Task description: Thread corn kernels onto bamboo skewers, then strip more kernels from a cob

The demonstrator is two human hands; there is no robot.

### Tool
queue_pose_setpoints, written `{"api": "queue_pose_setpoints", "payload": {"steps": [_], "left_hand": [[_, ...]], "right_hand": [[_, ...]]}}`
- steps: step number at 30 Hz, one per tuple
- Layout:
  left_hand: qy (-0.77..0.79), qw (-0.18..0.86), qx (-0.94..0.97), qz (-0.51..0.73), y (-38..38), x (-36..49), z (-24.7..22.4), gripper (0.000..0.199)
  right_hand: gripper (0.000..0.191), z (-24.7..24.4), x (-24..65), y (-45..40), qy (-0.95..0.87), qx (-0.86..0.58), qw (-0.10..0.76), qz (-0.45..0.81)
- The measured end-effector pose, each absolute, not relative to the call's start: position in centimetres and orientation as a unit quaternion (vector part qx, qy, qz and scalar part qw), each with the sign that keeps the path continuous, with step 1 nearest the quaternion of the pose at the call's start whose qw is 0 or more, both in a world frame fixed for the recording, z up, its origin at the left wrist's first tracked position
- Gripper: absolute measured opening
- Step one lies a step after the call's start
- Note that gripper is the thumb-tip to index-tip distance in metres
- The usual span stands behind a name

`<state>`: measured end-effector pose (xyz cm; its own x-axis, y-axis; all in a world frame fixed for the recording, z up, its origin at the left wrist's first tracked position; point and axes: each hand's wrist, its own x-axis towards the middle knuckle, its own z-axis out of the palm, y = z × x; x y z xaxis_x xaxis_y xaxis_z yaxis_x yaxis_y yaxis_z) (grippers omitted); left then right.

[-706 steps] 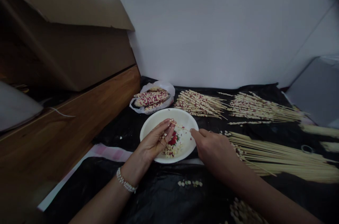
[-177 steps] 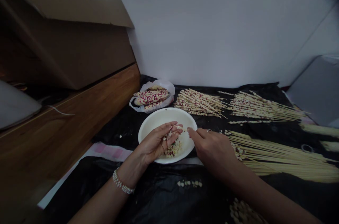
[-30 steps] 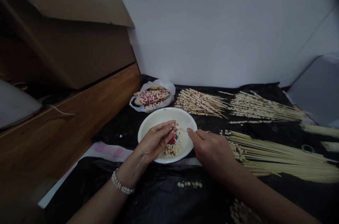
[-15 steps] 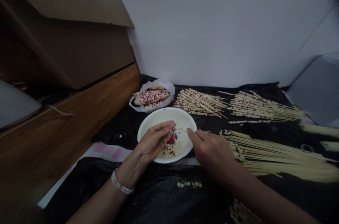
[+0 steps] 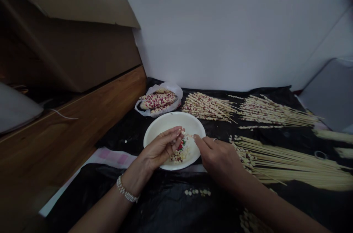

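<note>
"Well, surface and room?"

"Black plastic sheet (image 5: pixel 121 143), white wall (image 5: pixel 220 31) behind, cardboard box (image 5: pixel 74 56) leftward."

"And around?"

"Speckled corn cobs (image 5: pixel 157 100) in a plastic bag (image 5: pixel 176 91), skewers (image 5: pixel 289 163) fanned rightward."

"Fingers?"

"Left hand (image 5: pixel 160 148) curled over corn kernels (image 5: pixel 180 156) on a white plate (image 5: pixel 168 119), right hand (image 5: pixel 217 161) pinched at the plate's edge; any grip, impossible to tell."

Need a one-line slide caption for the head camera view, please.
Head view: left hand and right hand work over a white plate of corn kernels, bamboo skewers alongside.
</note>
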<state>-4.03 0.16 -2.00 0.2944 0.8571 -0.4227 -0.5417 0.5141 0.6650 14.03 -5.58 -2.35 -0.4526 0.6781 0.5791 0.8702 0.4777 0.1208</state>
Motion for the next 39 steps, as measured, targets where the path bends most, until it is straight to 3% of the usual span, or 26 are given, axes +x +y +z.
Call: {"api": "queue_pose_setpoints", "payload": {"steps": [6,11,28,39], "left_hand": [[0.385,0.792,0.182,0.436,0.0,-3.9,-1.9,0.015],[0.382,0.775,0.221,0.452,0.1,-4.0,-2.2,0.025],[0.385,0.782,0.200,0.447,0.2,-4.0,-2.4,0.017],[0.398,0.766,0.152,0.482,0.3,-3.8,-2.1,0.019]], "right_hand": [[0.033,-2.5,14.1,-5.6,-0.820,-0.461,0.248,-0.231],[0.033,-2.3,14.0,-5.6,-0.820,-0.478,0.222,-0.222],[0.029,-2.8,13.9,-5.5,-0.816,-0.468,0.239,-0.243],[0.041,-1.4,13.9,-5.9,-0.810,-0.510,0.185,-0.225]]}}
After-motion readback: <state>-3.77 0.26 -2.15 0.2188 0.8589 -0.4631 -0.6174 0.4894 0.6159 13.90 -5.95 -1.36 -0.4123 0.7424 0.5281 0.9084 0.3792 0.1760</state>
